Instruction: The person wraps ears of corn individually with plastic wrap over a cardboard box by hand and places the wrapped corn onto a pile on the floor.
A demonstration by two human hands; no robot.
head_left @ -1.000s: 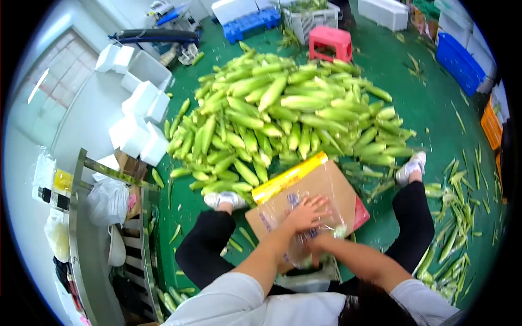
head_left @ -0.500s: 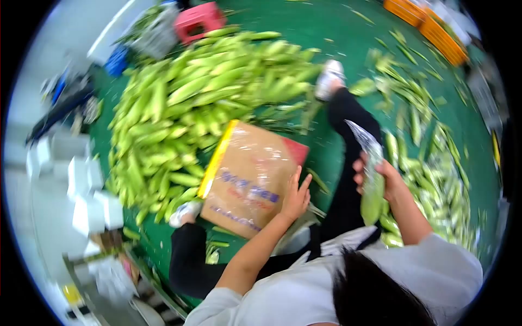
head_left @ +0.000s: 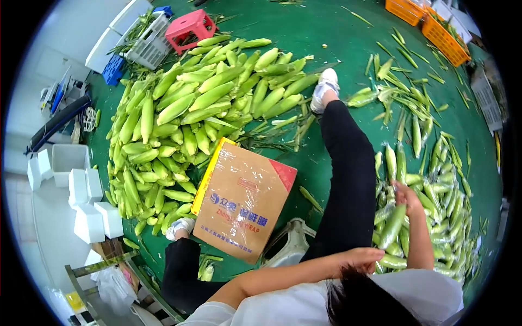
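My right hand (head_left: 409, 200) has its fingers closed at the upper end of a green ear of corn (head_left: 392, 227), which tilts down to the left. Near the lower end of this ear is my left hand (head_left: 365, 258), its fingers bent together and partly hidden by hair; what it grips, if anything, does not show. Below and behind the held ear lies a pile of film-wrapped corn (head_left: 448, 217). A cardboard box with blue and red print (head_left: 244, 198) stands between my legs.
A large heap of unwrapped corn (head_left: 190, 103) covers the floor ahead and left. Loose husks (head_left: 399, 87) lie ahead on the right. A red stool (head_left: 190, 26), a grey crate (head_left: 149, 46), orange crates (head_left: 443, 38) and white foam boxes (head_left: 87, 220) stand around the edges.
My left hand has left the box and moved right, beside the ear. My right hand has moved right with the ear, over the wrapped pile. The view has shifted slightly.
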